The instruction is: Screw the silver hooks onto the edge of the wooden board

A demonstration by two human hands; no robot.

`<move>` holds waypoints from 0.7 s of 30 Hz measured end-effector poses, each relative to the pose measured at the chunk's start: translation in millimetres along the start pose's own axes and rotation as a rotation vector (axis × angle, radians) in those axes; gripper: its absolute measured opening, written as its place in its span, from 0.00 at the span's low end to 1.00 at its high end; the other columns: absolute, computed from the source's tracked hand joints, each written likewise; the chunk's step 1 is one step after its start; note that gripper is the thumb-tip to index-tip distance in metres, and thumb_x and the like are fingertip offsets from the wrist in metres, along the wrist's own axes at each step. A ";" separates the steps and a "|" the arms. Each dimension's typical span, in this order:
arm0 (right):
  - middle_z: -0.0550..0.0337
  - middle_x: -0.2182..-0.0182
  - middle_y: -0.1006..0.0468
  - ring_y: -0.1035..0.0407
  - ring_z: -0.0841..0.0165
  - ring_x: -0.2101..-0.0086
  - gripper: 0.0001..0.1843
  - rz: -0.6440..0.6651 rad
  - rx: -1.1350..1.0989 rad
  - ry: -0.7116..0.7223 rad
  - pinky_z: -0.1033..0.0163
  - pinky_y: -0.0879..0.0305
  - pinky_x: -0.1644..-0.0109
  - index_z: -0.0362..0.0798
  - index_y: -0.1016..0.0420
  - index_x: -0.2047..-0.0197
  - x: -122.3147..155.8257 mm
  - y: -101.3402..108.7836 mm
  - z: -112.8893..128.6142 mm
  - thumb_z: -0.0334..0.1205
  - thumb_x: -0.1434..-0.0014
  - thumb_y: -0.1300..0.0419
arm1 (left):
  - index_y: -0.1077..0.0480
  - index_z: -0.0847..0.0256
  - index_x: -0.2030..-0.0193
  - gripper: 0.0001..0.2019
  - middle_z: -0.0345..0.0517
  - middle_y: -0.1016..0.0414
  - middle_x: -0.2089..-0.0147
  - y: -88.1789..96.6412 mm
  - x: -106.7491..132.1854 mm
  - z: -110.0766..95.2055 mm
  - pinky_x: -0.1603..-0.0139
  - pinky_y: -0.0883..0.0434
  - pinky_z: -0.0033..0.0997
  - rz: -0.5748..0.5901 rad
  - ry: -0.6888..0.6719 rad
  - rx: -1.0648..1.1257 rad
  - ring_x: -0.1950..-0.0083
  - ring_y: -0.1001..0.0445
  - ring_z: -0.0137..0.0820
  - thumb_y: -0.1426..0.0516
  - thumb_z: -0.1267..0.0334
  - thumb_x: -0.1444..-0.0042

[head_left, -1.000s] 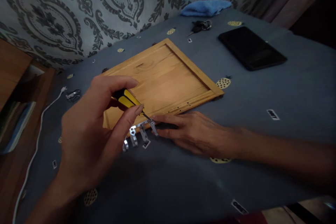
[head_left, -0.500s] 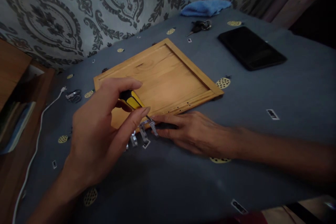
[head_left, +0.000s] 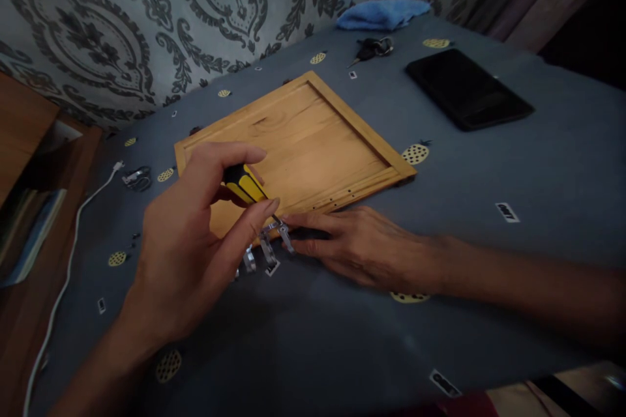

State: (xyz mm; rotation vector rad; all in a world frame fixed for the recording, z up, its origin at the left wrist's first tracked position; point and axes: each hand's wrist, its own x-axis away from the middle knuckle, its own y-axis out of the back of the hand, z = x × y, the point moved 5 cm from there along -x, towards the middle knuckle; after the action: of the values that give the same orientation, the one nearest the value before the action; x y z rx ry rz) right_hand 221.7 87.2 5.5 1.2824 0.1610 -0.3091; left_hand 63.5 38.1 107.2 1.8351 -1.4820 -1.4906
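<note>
My left hand (head_left: 195,234) is closed round a screwdriver (head_left: 247,186) with a stubby yellow and black handle. The tilted shaft points down to a metal hook (head_left: 285,236) on the near edge of a framed wooden board (head_left: 293,150). My right hand (head_left: 364,244) lies low over the table, its fingertips gripping that hook at the board's edge. Several more silver hooks (head_left: 250,259) hang along the same edge, partly covered by my left hand. Small dark holes (head_left: 331,200) run along the board's near rail. The screwdriver's tip is too small to make out clearly.
On the grey patterned tablecloth (head_left: 313,345) lie a black tablet (head_left: 467,88), keys (head_left: 372,49) and a blue cloth (head_left: 384,14). Leftward are loose metal pieces (head_left: 137,178), tiny screws (head_left: 133,240), a white cable (head_left: 73,247) and a wooden shelf (head_left: 29,130) with books.
My left hand has moved very slightly to the right and the screwdriver handle has turned a little, showing more yellow. The tiny screws at left have come into view. My right hand stays put.
</note>
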 end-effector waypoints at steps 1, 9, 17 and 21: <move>0.50 0.36 0.30 0.24 0.66 0.65 0.19 0.001 0.009 -0.002 0.61 0.33 0.73 0.48 0.25 0.43 -0.3 0.5 0.3 0.30 0.36 0.44 | 0.31 0.56 0.45 0.18 0.42 0.26 0.51 0.1 -0.2 -0.5 0.56 0.22 0.28 -0.007 -0.011 -0.018 0.55 0.22 0.29 0.36 0.64 0.41; 0.49 0.36 0.30 0.23 0.65 0.64 0.21 0.004 0.012 -0.002 0.61 0.32 0.72 0.49 0.26 0.42 0.3 -1.0 0.5 0.31 0.36 0.44 | 0.30 0.50 0.46 0.19 0.39 0.25 0.51 9.9 -1.3 -6.9 0.58 0.21 0.31 -0.069 0.015 0.014 0.54 0.23 0.31 0.36 0.68 0.43; 0.51 0.35 0.31 0.22 0.65 0.63 0.21 0.016 0.018 -0.008 0.62 0.31 0.73 0.49 0.26 0.41 0.0 -1.2 0.0 0.30 0.36 0.45 | 0.31 0.50 0.44 0.20 0.39 0.25 0.51 10.4 0.6 -4.3 0.58 0.21 0.29 -0.065 -0.042 -0.043 0.54 0.23 0.31 0.36 0.68 0.43; 0.50 0.35 0.31 0.23 0.65 0.63 0.22 0.003 0.011 0.000 0.61 0.31 0.72 0.49 0.27 0.40 0.6 -1.0 0.9 0.30 0.36 0.45 | 0.33 0.52 0.43 0.20 0.39 0.26 0.50 5.5 0.7 -2.3 0.56 0.22 0.29 -0.033 -0.026 -0.024 0.57 0.22 0.28 0.36 0.66 0.41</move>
State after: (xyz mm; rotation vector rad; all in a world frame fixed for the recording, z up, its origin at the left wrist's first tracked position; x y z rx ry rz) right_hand 221.9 86.0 4.6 1.2934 0.1572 -0.3080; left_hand 62.7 34.6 111.9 1.8415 -1.4459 -1.5469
